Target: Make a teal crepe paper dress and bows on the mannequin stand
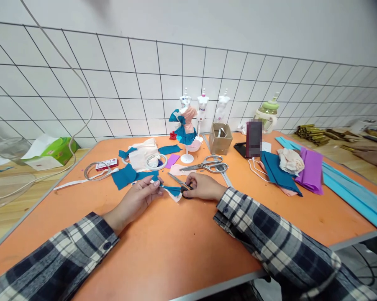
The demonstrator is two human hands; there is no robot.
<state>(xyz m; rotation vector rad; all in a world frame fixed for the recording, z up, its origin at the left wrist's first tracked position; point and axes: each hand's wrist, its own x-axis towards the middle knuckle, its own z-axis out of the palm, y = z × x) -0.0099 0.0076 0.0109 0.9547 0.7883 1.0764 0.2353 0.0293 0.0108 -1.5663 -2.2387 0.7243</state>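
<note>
My left hand (141, 195) pinches a small teal and white strip of what looks like crepe paper (173, 191) over the orange table. Fingers of my right hand (202, 187) are wrapped round the black handles of small scissors (178, 180), whose blades point up and to the left. The strip's loose end hangs beside the scissor handles; I cannot tell whether they touch. Just beyond lie large silver scissors (203, 166), a roll of clear tape (157, 161) and teal scraps (124, 176). A mini dress form (187, 121) wears a peach and teal ruffled dress.
Two bare white dress forms (221, 104) stand behind a small cardboard box (220, 140). Rightward are a phone (254, 139), a bottle (268, 112) and folded teal (279, 173) and purple sheets (310, 170). At left are a red box (106, 164) and a tissue pack (52, 152).
</note>
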